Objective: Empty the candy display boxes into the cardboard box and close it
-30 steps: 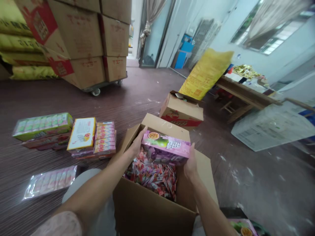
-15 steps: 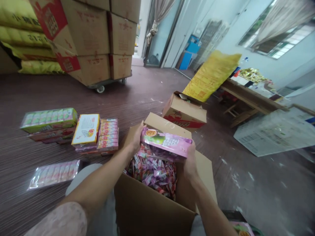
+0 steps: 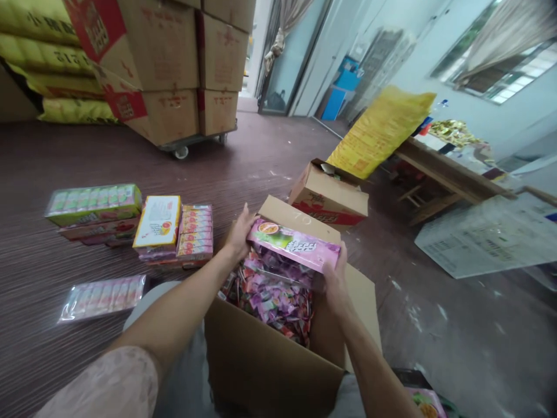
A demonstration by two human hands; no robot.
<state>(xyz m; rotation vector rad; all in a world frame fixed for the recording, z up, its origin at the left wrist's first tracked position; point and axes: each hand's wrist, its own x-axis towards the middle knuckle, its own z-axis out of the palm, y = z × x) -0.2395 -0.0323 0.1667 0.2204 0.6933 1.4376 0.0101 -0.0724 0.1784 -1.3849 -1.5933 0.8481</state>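
Note:
A pink and purple candy box (image 3: 296, 247) with a passion fruit picture is held between my two hands, above the open carton. My left hand (image 3: 241, 235) presses against its left end, with a fingertip sticking up past the edge. At the right end, my right hand (image 3: 338, 281) grips the box. Purple wrapped candies show through the clear lower side of the box. Below it, the cardboard carton (image 3: 270, 366) holds many small purple and red wrapped candies (image 3: 278, 307).
Stacked candy boxes (image 3: 159, 223) and a clear-wrapped pack (image 3: 102, 297) lie on the floor at left. Another carton (image 3: 331, 194) stands beyond mine, near a yellow sack (image 3: 383, 133). Cartons on a trolley (image 3: 167, 64) stand behind; a wooden table (image 3: 448, 171) is at right.
The candy box has tilted, so its clear side with the candies shows more. My left fingers have opened slightly at its end. The whole view has shifted a little.

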